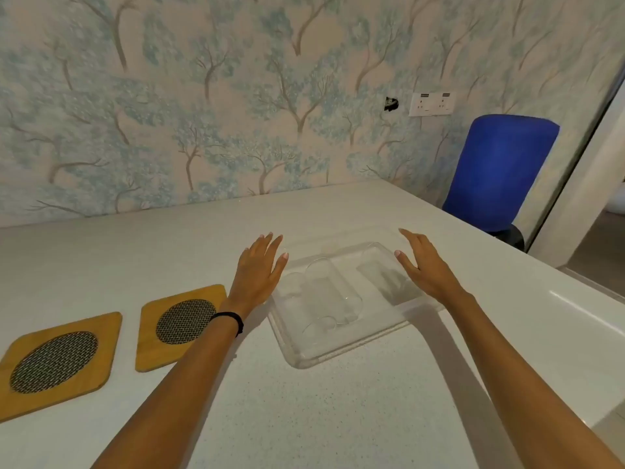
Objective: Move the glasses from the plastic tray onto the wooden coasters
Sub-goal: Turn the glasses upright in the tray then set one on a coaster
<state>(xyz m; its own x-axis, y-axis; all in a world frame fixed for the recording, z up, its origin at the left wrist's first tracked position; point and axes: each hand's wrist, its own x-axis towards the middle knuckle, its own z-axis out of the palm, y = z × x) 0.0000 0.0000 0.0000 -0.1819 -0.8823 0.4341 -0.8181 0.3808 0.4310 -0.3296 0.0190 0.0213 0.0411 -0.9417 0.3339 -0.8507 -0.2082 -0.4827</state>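
Fingers on both hands are spread and straight, holding nothing. From my seat I see the left hand (256, 273) palm down at the left edge of the clear plastic tray (341, 346), its fingertips pointing away toward the wall and its thumb angled out over the tray's near-left corner. I cannot tell whether it touches the tray rim or hovers just above it. A black band (231, 320) circles the left wrist. The right hand (426, 267) mirrors it at the tray's right edge, tilted inward with the palm facing the tray and the thumb reaching toward the rim. Both forearms stretch forward from the bottom of the frame, one on each side of the tray.

Inside the tray I make out clear glasses (329, 292) lying on their sides; they are transparent and blurred, so I cannot count them with confidence. Two wooden coasters sit left of the tray on the white counter (304, 418), both bare: the nearer coaster (177, 324) partly under the left wrist, the farther coaster (55, 362) beside it
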